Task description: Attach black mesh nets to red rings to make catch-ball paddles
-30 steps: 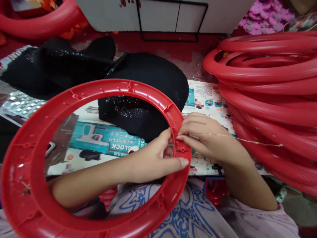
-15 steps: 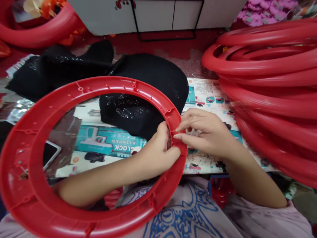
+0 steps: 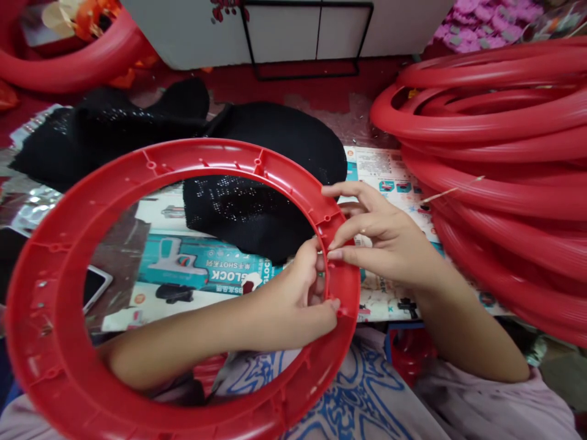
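Note:
A large red plastic ring point(image 3: 197, 157) is tilted in front of me, with its ribbed, hollow side facing up. My left forearm passes through its opening. My left hand point(image 3: 305, 293) grips the ring's right side, thumb over the channel and fingers under the inner edge. At that same stretch, my right hand point(image 3: 376, 235) has its thumb and a finger pinched together in the channel, while the index finger reaches to the outer rim. Whatever lies between those fingertips is too small to make out. Small bits point(image 3: 44, 330) lie in the ring's left channel.
Black fabric with shiny dots point(image 3: 275, 131) lies behind the ring. Red rings point(image 3: 495, 134) are stacked at right, a thin pale stick point(image 3: 452, 190) against them. Printed cardboard point(image 3: 160, 269) covers the table. A phone point(image 3: 96, 287) shows through the opening. A white panel point(image 3: 192, 36) stands behind.
The ring has shifted slightly right, and my left hand has moved a little right and down with it. My right index finger has lifted away from the thumb toward the outer rim.

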`<action>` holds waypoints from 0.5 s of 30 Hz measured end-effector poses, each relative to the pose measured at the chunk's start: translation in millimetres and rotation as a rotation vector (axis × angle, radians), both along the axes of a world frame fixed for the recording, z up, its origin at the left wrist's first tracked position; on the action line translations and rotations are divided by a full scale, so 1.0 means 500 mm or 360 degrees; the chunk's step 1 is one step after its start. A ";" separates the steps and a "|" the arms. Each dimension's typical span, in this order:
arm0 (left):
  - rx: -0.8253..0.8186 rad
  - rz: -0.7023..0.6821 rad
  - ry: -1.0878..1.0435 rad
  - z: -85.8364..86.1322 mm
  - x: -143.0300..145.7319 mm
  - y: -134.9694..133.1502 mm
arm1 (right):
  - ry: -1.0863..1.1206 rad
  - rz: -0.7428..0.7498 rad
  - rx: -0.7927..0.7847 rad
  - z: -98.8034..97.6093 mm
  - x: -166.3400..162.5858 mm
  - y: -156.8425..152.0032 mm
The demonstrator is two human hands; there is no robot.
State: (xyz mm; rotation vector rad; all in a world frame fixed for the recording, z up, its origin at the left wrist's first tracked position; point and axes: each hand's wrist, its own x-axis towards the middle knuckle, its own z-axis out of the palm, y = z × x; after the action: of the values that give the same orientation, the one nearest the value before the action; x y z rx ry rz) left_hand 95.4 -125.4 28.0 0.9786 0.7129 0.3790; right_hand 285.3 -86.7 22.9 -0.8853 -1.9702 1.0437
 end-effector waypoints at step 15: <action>0.0406 0.0022 0.0408 -0.020 0.003 0.008 | -0.0109 0.0006 0.0330 0.015 0.000 -0.006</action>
State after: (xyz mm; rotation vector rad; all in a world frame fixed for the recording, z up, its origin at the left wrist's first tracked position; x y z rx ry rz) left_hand 97.1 -121.6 18.1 1.2794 0.9185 0.3662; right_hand 285.1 -89.8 30.4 -0.8129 -2.0938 0.8024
